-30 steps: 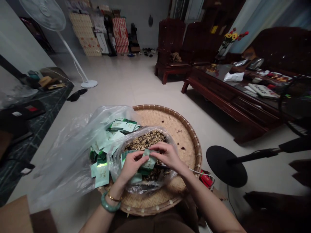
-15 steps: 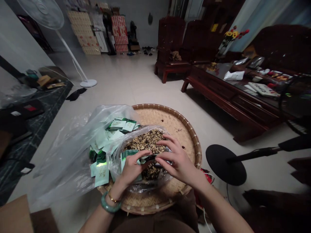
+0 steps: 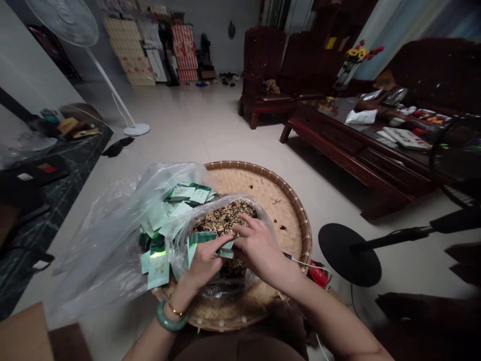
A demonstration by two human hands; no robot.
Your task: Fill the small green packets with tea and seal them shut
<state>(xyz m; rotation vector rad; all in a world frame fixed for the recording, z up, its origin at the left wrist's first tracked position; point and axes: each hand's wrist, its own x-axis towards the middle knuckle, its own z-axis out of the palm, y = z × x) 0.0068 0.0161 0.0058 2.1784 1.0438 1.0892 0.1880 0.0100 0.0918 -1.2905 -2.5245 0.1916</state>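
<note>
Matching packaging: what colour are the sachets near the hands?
The sachets are pale mint green with darker green edges, clearest in the head view.

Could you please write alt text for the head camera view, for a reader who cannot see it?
Over a clear bag of dried brown flakes, the left hand grips a green sachet, with the right hand beside it. The bag sits on a round woven bamboo tray, beside a heap of pale green sachets in a plastic bag.

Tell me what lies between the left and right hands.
In the head view, a small pale green foil sachet sits between the left hand and the right hand, above the brown dried leaves in the clear plastic bag.
</note>
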